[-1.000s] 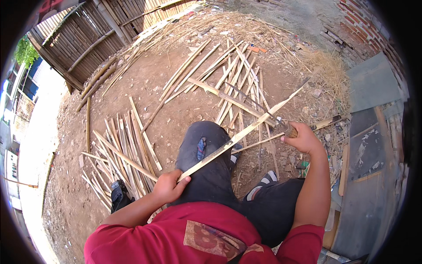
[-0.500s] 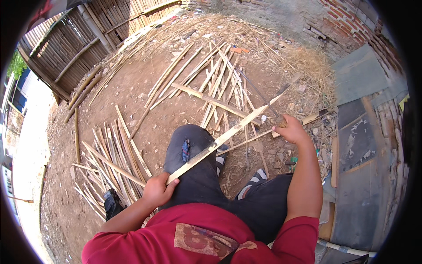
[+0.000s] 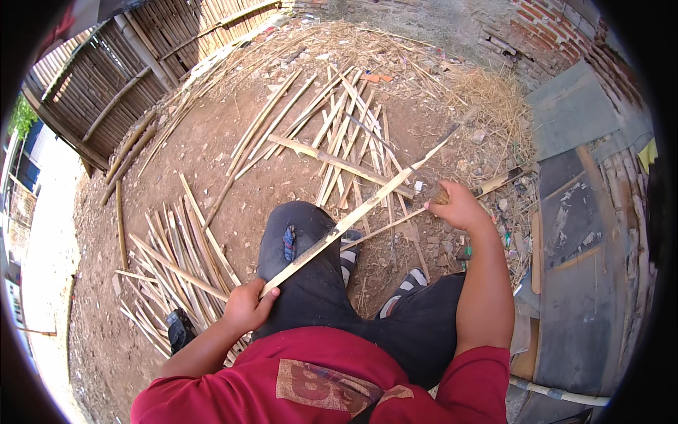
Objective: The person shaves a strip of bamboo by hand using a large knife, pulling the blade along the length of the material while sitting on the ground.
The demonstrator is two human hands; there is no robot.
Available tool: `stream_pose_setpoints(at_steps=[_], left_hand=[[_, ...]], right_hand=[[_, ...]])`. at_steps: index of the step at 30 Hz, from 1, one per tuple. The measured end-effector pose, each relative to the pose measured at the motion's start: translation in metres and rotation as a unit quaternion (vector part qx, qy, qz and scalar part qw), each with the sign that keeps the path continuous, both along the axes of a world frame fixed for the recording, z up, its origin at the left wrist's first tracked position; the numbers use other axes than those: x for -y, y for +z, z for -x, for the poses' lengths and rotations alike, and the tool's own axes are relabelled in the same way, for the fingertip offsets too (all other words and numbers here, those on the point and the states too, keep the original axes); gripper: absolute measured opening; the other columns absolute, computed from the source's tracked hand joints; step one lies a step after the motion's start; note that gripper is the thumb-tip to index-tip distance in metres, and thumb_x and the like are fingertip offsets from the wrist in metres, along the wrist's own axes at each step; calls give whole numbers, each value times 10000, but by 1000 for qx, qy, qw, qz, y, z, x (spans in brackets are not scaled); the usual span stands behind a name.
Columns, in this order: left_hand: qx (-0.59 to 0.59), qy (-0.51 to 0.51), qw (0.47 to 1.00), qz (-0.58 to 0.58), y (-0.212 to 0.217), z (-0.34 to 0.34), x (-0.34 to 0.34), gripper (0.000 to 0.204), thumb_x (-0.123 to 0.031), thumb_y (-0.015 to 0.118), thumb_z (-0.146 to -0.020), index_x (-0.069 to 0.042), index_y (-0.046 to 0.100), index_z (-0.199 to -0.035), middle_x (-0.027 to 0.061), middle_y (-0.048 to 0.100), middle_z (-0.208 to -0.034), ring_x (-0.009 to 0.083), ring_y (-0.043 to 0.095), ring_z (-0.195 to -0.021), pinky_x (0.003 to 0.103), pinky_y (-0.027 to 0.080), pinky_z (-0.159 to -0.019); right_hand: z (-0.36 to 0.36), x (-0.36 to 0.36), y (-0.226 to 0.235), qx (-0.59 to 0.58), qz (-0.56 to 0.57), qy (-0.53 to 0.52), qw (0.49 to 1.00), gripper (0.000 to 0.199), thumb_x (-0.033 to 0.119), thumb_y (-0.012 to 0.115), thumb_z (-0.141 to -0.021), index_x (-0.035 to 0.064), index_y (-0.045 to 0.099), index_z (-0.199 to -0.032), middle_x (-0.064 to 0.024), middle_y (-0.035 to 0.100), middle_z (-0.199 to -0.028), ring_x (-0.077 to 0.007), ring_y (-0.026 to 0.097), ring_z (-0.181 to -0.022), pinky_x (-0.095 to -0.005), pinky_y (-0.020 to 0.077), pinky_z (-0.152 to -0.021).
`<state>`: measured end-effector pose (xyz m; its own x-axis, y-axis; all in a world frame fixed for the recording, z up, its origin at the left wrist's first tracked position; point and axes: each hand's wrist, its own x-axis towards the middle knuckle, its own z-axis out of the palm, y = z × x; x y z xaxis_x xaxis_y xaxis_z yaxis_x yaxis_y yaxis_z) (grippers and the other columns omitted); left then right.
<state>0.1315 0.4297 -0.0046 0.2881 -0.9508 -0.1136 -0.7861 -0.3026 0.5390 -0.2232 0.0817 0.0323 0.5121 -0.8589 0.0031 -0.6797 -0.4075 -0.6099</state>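
My left hand [image 3: 245, 308] is closed around the near end of a long pale wood strip [image 3: 351, 218]. The strip slants across my left thigh, its darker, rough far end up to the right. My right hand [image 3: 457, 205] grips the handle of a long, thin-bladed knife [image 3: 378, 136], whose dark blade points away to the left and crosses the strip. Whether blade and strip touch, I cannot tell. Below my right hand another strip with a dark, thick end [image 3: 500, 181] lies slanted, partly hidden by the hand.
Split strips [image 3: 191, 244] lie heaped at my left beside a black object [image 3: 181, 329]. More strips [image 3: 339, 145] are strewn crosswise ahead. A slatted fence [image 3: 106, 81] stands far left, a brick wall [image 3: 547, 32] far right. Grey sheets [image 3: 579, 219] lie at right.
My right hand has moved slightly left and down, and the knife blade has swung lower toward the left. My left hand still holds the strip across the thigh. The view has shifted slightly.
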Motion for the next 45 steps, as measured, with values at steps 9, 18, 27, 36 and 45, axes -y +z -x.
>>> stream_pose_setpoints(at_steps=[9, 18, 27, 36, 45], left_hand=[[-25, 4, 1000, -7, -1, -1, 0, 460, -429, 616, -992, 0, 580, -833, 248, 617, -701, 474, 642, -700, 523, 494, -639], [-26, 14, 999, -19, -3, -7, -5, 477, -438, 610, -994, 8, 579, -828, 261, 617, -722, 477, 643, -717, 524, 494, -651], [-21, 7, 1000, -12, -1, -1, -1, 484, -448, 603, -999, 2, 579, -824, 253, 609, -697, 473, 639, -699, 520, 492, -640], [-17, 6, 1000, -10, 1, 1, 1, 490, -451, 601, -999, 3, 580, -816, 251, 608, -695, 472, 638, -702, 513, 491, -639], [-17, 16, 1000, -8, 1, -2, -6, 481, -442, 609, -997, 1, 582, -812, 249, 610, -693, 468, 640, -698, 513, 492, -639]], right_hand=[[6, 1, 0, -5, 4, 6, 1000, 526, 305, 828, -804, -40, 662, -1165, -232, 698, -993, -330, 680, -913, -420, 517, -845], [-43, -28, 38, -133, -84, 174, 972, 559, 316, 824, -812, -75, 654, -1173, -201, 723, -1010, -302, 683, -917, -398, 526, -876], [-13, -8, 0, -11, 1, 54, 998, 539, 357, 793, -825, -64, 664, -1137, -214, 740, -998, -361, 703, -988, -459, 525, -867], [8, 10, 8, -26, -98, -36, 994, 530, 337, 801, -824, 2, 670, -1214, -219, 729, -997, -350, 704, -943, -442, 537, -848], [-29, -20, 24, -96, -63, 187, 976, 549, 344, 806, -808, 12, 679, -1227, -234, 721, -1052, -363, 702, -945, -449, 537, -862]])
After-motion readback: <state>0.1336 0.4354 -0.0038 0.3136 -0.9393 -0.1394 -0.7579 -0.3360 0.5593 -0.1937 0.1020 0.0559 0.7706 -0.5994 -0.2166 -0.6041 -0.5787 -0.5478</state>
